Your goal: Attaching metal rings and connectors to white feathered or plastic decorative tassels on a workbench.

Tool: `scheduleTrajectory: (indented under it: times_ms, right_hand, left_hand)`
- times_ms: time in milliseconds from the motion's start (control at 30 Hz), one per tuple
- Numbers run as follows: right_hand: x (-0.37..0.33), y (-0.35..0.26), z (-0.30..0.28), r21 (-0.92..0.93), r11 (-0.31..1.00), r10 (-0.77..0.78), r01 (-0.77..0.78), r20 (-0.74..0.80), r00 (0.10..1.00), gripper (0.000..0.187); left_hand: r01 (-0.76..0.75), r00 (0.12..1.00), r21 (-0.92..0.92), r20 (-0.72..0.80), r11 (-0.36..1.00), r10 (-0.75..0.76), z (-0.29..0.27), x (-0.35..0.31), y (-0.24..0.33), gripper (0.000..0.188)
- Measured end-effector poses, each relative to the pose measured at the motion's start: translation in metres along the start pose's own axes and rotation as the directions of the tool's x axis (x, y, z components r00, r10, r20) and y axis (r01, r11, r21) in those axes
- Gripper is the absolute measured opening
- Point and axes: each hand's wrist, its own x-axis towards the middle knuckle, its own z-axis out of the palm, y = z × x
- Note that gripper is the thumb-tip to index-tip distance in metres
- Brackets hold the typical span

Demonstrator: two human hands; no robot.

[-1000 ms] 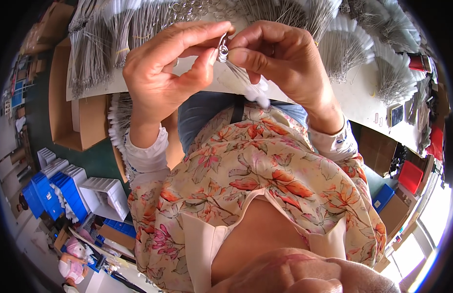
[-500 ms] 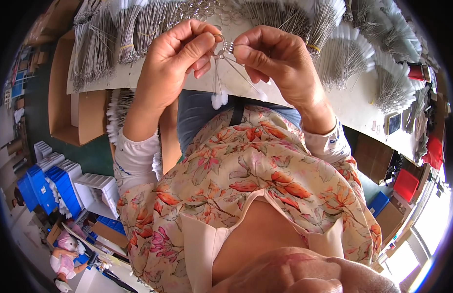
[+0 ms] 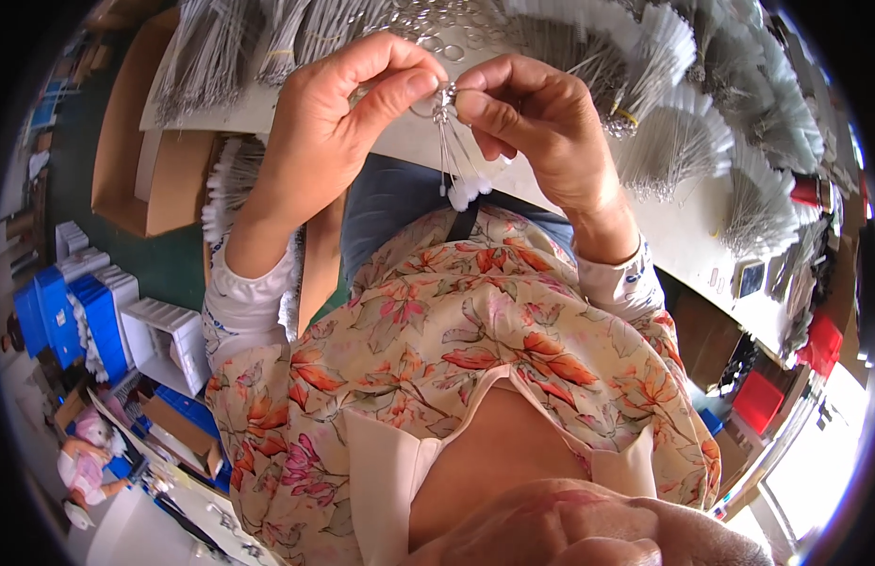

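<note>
Both my hands are raised over the near edge of the table, their fingertips almost meeting. My left hand [image 3: 338, 123] pinches a metal split ring [image 3: 421, 110], which its fingers partly cover. In a pinch beside it, my right hand [image 3: 546, 118] grips the looped wire ends of several small wire brushes. These brushes [image 3: 463, 191] hang down from the ring, white bristle tips lowest and close together. Exactly how many loops are threaded on the ring is hidden by my fingertips.
Loose metal rings [image 3: 452, 28] lie on the white table [image 3: 678, 226] beyond my hands. Brush bundles [image 3: 673, 141] cover its right side, others [image 3: 206, 66] its far left. A cardboard box [image 3: 136, 141] stands at left, near blue and white bins [image 3: 164, 340]. Another person [image 3: 89, 462] sits farther off.
The hanging brushes, spread apart before, have swung together into one cluster. My fingertips have come closer to each other at the ring. The whole view has shifted slightly.
</note>
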Motion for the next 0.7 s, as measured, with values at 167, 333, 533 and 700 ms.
scheduleTrajectory:
  times_ms: [167, 333, 533, 700]
  right_hand:
    - [0.006, 0.012, 0.026, 0.034, 0.985, -0.172, 0.171, 0.015, 0.985, 0.011]
    - [0.024, 0.042, 0.045, -0.030, 0.964, -0.265, 0.265, -0.004, 0.964, 0.014]
    - [0.016, 0.068, 0.022, -0.330, 0.944, 0.049, -0.022, 0.073, 0.996, 0.011]
    - [0.004, 0.108, 0.004, -0.311, 0.933, 0.215, -0.183, 0.073, 0.974, 0.010]
  left_hand:
    - [-0.094, 0.962, -0.517, -0.267, 0.851, -0.056, 0.007, -0.003, -0.011, 0.013]
    - [-0.065, 0.899, -0.694, -0.353, 0.717, -0.260, -0.007, -0.015, 0.004, 0.019]
    - [0.075, 0.980, -0.039, -0.181, 0.996, -0.081, -0.043, -0.057, -0.005, 0.013]
    - [0.047, 0.996, 0.642, 0.026, 0.765, -0.083, 0.021, -0.105, -0.114, 0.012]
